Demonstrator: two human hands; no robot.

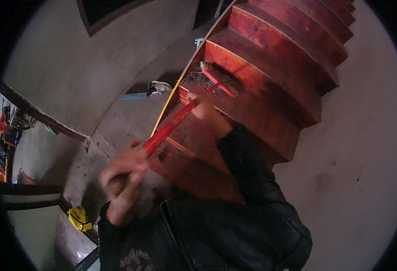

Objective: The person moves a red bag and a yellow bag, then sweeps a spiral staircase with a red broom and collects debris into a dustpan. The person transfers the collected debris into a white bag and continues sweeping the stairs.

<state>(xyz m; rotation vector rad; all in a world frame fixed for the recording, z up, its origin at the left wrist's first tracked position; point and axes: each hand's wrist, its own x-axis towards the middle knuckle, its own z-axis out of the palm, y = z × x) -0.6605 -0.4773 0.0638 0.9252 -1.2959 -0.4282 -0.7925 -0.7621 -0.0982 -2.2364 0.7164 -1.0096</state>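
Note:
A broom with a red handle (168,130) slants from lower left up to the wooden stairs. My left hand (125,170), a little blurred, is closed around the handle's near end. Farther along, my right hand (203,109) grips the handle closer to the head; its fingers are partly blurred. The red broom head (221,83) rests on a stair tread, against or close to the riser behind it. Dark loose debris (196,80) lies on that tread by its left edge, beside the head.
Reddish-brown stairs (270,74) climb to the upper right, with a pale wall (343,180) alongside. On the floor left of them lie a shoe (161,86) and a flat blue-grey piece (135,96). A yellow bag (79,217) sits at lower left, by a doorway.

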